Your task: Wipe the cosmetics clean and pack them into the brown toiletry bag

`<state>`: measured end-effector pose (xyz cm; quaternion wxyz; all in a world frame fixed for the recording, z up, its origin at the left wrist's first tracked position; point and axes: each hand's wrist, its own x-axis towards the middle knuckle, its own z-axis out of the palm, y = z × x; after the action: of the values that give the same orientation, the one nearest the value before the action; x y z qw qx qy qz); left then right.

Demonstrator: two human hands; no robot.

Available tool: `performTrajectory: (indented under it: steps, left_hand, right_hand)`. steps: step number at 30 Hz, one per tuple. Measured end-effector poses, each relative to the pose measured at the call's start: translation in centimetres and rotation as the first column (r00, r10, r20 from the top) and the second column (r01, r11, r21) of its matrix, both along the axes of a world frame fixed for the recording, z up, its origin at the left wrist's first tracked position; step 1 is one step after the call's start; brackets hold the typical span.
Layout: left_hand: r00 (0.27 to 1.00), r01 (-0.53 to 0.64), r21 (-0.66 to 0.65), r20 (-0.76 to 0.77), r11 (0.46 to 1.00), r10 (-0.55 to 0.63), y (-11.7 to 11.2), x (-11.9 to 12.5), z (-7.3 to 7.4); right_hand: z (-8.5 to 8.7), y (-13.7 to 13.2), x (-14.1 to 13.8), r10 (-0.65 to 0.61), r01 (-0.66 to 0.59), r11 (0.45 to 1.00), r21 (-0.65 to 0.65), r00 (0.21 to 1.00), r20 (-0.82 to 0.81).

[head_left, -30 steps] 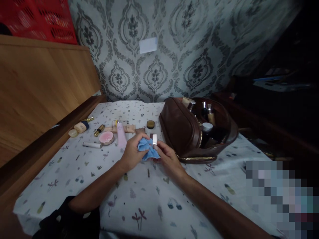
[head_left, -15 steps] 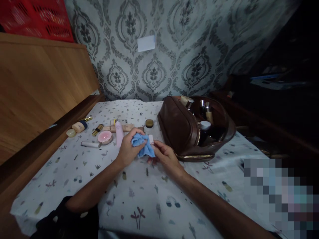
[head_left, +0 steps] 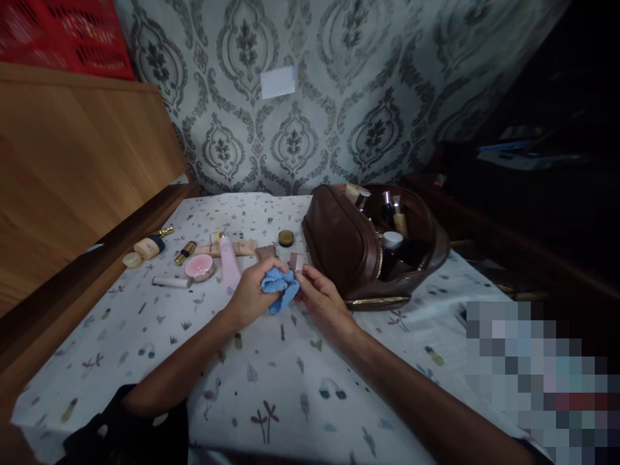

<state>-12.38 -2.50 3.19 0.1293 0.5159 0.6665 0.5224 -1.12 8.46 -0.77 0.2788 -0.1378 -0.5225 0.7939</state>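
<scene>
My left hand (head_left: 252, 294) is closed round a crumpled blue cloth (head_left: 279, 286) and presses it against a small brown and white cosmetic item (head_left: 296, 261). That item is pinched in the fingers of my right hand (head_left: 322, 298), just above the patterned tablecloth (head_left: 271, 381). Both hands meet at the middle of the table, left of an unzipped brown toiletry bag (head_left: 349, 252) with bottles standing inside.
Left of my hands lie a pink tube (head_left: 227, 263), a pink round compact (head_left: 199, 266), a white stick (head_left: 169, 282), a gold lipstick (head_left: 185, 252), a cream bottle (head_left: 148, 246) and a small gold-lidded jar (head_left: 286, 237). A wooden board (head_left: 72, 168) borders the left side; patterned wallpaper stands behind.
The hands have stayed together at the table's middle. The cloth has shifted slightly over the small item, which now shows above my right fingers. The view has drifted a little.
</scene>
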Motion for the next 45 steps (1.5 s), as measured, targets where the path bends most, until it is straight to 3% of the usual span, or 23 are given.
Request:
performTrajectory:
  steps: [3, 6, 12, 15, 24, 28, 30, 35, 37, 45]
  left_hand:
    - [0.997, 0.066, -0.019, -0.036, 0.998, -0.067, -0.1, -0.1, 0.2]
    - [0.994, 0.112, -0.042, -0.014, 0.993, -0.113, -0.1, -0.2, 0.3]
    - [0.997, -0.072, 0.071, 0.015, 0.995, 0.071, -0.1, -0.7, 0.3]
    - [0.996, -0.083, 0.072, 0.036, 0.994, 0.081, 0.0, -0.7, 0.2]
    - [0.986, 0.168, -0.092, 0.012, 0.982, -0.167, -0.3, -0.2, 0.4]
    - [0.982, 0.190, -0.107, 0.026, 0.976, -0.189, -0.3, -0.3, 0.6]
    - [0.987, 0.159, -0.081, 0.052, 0.984, -0.155, -0.3, -0.5, 0.8]
    - [0.997, -0.080, 0.064, 0.009, 0.995, 0.080, -0.3, -1.4, 1.0]
    - [0.994, -0.108, 0.074, 0.006, 0.991, 0.108, -0.2, -1.6, 0.8]
    - [0.997, 0.065, -0.044, 0.044, 0.997, -0.063, -0.1, -0.5, 0.0]
  right_hand:
    - [0.4, -0.1, 0.1, 0.019, -0.019, 0.994, -0.110, 1.000, 0.002]
    - [0.5, 0.0, 0.2, 0.050, -0.046, 0.990, -0.134, 0.998, 0.030]
    - [0.2, 0.0, 0.5, 0.135, -0.137, 0.988, 0.065, 0.990, 0.042]
    - [0.0, 0.0, 0.5, 0.158, -0.163, 0.979, 0.125, 0.986, 0.049]
    - [-0.1, 0.3, 0.2, -0.017, 0.019, 0.987, -0.160, 1.000, 0.013]
    - [0.3, 0.2, 0.3, 0.014, -0.013, 0.984, -0.180, 1.000, 0.005]
    - [0.4, 0.1, 0.4, 0.042, -0.039, 0.990, -0.138, 0.999, 0.015]
    - [0.6, -0.1, 0.8, 0.108, -0.107, 0.994, -0.033, 0.993, 0.042]
    - [0.7, -0.2, 0.8, 0.157, -0.156, 0.988, -0.021, 0.987, 0.030]
    - [1.1, -0.1, 0.6, 0.156, -0.158, 0.977, -0.143, 0.987, -0.020]
